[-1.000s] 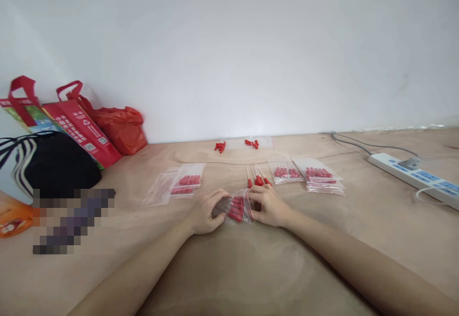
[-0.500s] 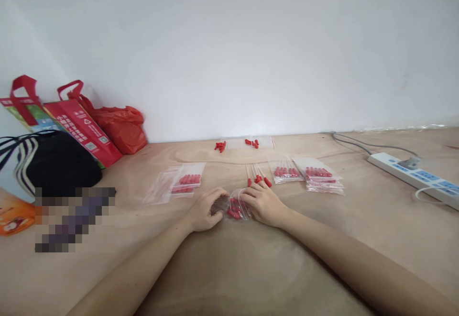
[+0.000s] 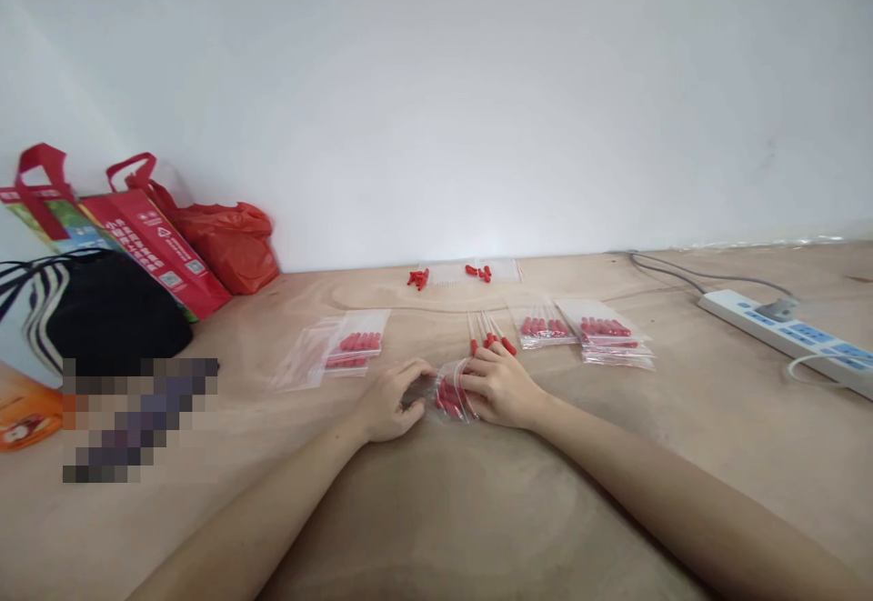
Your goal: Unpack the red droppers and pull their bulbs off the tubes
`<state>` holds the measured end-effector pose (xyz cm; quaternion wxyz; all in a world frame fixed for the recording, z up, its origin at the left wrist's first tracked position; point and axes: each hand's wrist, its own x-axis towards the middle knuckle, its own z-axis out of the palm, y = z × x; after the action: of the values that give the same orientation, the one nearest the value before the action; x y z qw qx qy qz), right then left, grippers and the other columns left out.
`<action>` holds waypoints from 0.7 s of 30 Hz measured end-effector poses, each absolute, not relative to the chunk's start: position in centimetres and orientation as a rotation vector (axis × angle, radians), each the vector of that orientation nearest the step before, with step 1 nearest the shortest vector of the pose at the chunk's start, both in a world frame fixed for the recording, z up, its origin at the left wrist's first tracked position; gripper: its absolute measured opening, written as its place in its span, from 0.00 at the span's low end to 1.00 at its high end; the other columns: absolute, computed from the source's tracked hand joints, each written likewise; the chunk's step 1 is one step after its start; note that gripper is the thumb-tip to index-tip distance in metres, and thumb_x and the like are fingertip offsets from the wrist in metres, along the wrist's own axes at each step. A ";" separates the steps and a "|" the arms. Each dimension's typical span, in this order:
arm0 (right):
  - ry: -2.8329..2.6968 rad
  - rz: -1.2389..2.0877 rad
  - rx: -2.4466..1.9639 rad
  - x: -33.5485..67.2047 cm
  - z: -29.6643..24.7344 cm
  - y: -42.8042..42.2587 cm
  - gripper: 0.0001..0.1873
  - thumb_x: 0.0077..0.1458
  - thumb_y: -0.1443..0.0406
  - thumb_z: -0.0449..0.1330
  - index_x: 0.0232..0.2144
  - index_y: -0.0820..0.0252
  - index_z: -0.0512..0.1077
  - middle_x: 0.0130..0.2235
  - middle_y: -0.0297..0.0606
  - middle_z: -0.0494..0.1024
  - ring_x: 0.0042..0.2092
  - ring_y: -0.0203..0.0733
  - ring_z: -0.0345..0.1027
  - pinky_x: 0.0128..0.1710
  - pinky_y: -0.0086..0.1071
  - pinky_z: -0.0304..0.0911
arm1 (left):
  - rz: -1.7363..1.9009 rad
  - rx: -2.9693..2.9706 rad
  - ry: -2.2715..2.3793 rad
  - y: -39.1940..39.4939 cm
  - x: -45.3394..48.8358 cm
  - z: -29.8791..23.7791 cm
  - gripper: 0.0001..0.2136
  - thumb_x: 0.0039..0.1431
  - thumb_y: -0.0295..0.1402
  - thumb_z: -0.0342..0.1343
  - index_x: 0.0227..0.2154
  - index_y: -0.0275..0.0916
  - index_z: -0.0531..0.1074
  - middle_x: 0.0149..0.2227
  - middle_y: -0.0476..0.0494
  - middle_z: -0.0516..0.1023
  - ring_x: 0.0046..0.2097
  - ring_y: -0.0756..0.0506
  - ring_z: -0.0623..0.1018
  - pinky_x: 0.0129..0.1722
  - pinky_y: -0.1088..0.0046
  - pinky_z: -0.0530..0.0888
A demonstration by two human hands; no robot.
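A clear zip bag [image 3: 450, 395] holding several red-handled pieces lies on the table between my hands. My left hand [image 3: 390, 403] is curled round the bag's left end, thumb and fingers gripping its clear plastic. At the right end, by the zip strip, my right hand [image 3: 503, 390] has its fingers closed on the bag. Its fingertips partly cover that side. Just beyond my right hand lie loose red-handled pieces [image 3: 489, 340] with thin pale shafts pointing away from me.
Filled bags [image 3: 609, 328] are stacked at right, beside another filled bag [image 3: 544, 324]. More bags [image 3: 360, 343] lie at left. Red caps [image 3: 418, 279] sit near the wall. A power strip [image 3: 795, 335] stands far right; a red carrier bag [image 3: 228, 246] and a black drawstring bag [image 3: 113, 310] are left.
My right hand's fingers have shifted slightly on the zip bag, and more of the red pieces inside shows. My left hand stays almost where it was.
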<state>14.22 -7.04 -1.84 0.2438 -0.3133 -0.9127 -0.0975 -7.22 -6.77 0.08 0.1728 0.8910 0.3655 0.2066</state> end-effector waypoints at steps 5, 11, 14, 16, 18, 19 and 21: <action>-2.428 -0.107 -0.832 15.2 -1.6 -7.3 0.14 0.46 0.70 0.53 0.37 0.57 0.71 0.33 0.36 0.74 0.36 0.39 0.58 0.38 0.34 0.49 | 0.607 2.529 1.040 -6.6 -7.4 -0.2 0.15 0.42 0.23 0.45 0.36 0.39 0.64 0.36 0.46 0.71 0.37 0.47 0.70 0.38 0.71 0.68; -2.493 -0.007 -0.852 15.0 -1.8 -7.2 0.18 0.46 0.71 0.53 0.42 0.55 0.69 0.39 0.35 0.74 0.38 0.40 0.59 0.39 0.33 0.51 | 0.617 2.557 0.992 -6.6 -7.4 -0.1 0.15 0.42 0.22 0.45 0.36 0.38 0.64 0.36 0.46 0.70 0.37 0.48 0.70 0.37 0.72 0.67; -2.518 -0.053 -0.856 14.6 -2.1 -6.8 0.17 0.46 0.73 0.52 0.39 0.55 0.70 0.34 0.35 0.74 0.37 0.39 0.60 0.39 0.34 0.52 | 0.616 2.553 0.997 -6.6 -7.4 -0.3 0.15 0.43 0.22 0.45 0.37 0.38 0.65 0.36 0.46 0.70 0.37 0.48 0.70 0.38 0.72 0.67; -2.507 -0.044 -0.854 14.5 -2.2 -6.7 0.17 0.45 0.73 0.52 0.38 0.57 0.71 0.34 0.36 0.74 0.36 0.39 0.61 0.38 0.33 0.53 | 0.607 2.544 1.001 -6.5 -7.4 -0.3 0.15 0.44 0.22 0.45 0.37 0.38 0.65 0.36 0.46 0.70 0.37 0.48 0.70 0.38 0.72 0.67; -2.476 -0.004 -0.842 14.7 -2.1 -6.7 0.17 0.42 0.73 0.53 0.37 0.58 0.71 0.34 0.37 0.74 0.36 0.39 0.61 0.38 0.33 0.54 | 0.598 2.536 1.009 -6.6 -7.4 -0.3 0.14 0.45 0.22 0.45 0.37 0.38 0.65 0.36 0.46 0.71 0.38 0.48 0.70 0.38 0.72 0.67; -2.454 0.024 -0.836 14.9 -2.0 -6.7 0.18 0.41 0.73 0.53 0.37 0.59 0.71 0.34 0.37 0.74 0.36 0.39 0.61 0.39 0.33 0.55 | 0.598 2.533 1.014 -6.6 -7.4 -0.3 0.14 0.45 0.23 0.45 0.37 0.38 0.65 0.36 0.46 0.71 0.38 0.48 0.70 0.39 0.72 0.67; -2.417 0.099 -0.818 15.4 -1.7 -6.9 0.19 0.39 0.73 0.54 0.38 0.59 0.71 0.33 0.37 0.74 0.36 0.40 0.62 0.39 0.34 0.57 | 0.597 2.527 1.025 -6.6 -7.4 -0.2 0.13 0.46 0.23 0.45 0.36 0.38 0.65 0.36 0.46 0.71 0.38 0.48 0.70 0.39 0.73 0.67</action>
<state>15.41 -6.90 -1.71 0.2899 -0.3068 -0.9058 0.0373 -7.36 -6.60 -0.20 0.1742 0.8914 0.3615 0.2106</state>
